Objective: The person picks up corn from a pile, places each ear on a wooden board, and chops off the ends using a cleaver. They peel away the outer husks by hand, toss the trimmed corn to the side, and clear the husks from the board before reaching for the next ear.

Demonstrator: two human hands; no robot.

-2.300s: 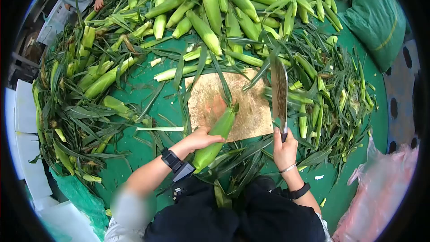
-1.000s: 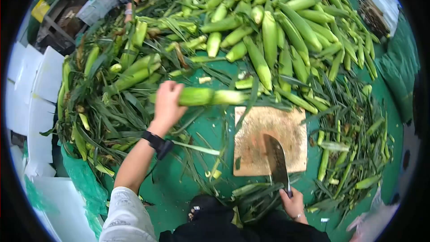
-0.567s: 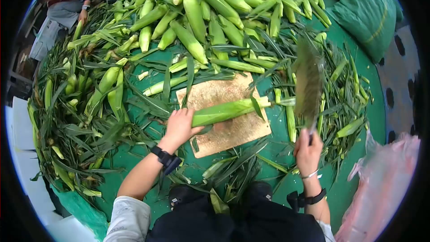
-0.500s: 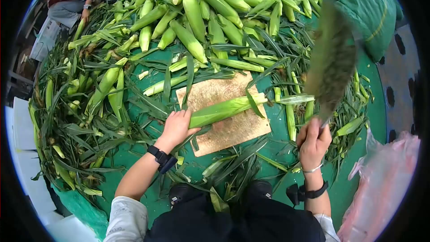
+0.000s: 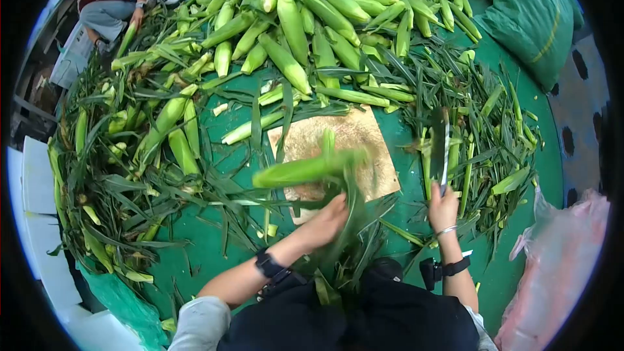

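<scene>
A: Where is the corn ear point(image 5: 302, 170)?
B: It is over the cutting board point(image 5: 379, 156), blurred, and its left end passes beyond the board's left edge. I cannot tell if it touches the board.
A: And the left hand point(image 5: 330, 219)?
B: It is just on the near side of the ear, beside long loose leaves point(image 5: 353, 211). Blur and leaves hide its fingers, so I cannot tell whether they are wide or closed on something.
A: What does the right hand point(image 5: 444, 207) do?
B: It is closed around the handle of a cleaver point(image 5: 440, 146). The blade points up and to the far side, to the right of the board.
A: What lies around?
B: On the far side there is a big pile of unpeeled corn point(image 5: 291, 29). Heaps of cut leaves lie at left point(image 5: 97, 169) and right point(image 5: 491, 120), on the green ground sheet point(image 5: 211, 234).
A: Do you see containers?
B: Yes. A full-looking green sack point(image 5: 536, 19) is at far right, and a pink plastic bag point(image 5: 552, 266) at near right. White boxes point(image 5: 39, 175) stand along the left. What these contain, I cannot tell.
A: Somebody else?
B: Another person point(image 5: 107, 16) sits at far left, with one hand point(image 5: 137, 17) down at the leaves.
</scene>
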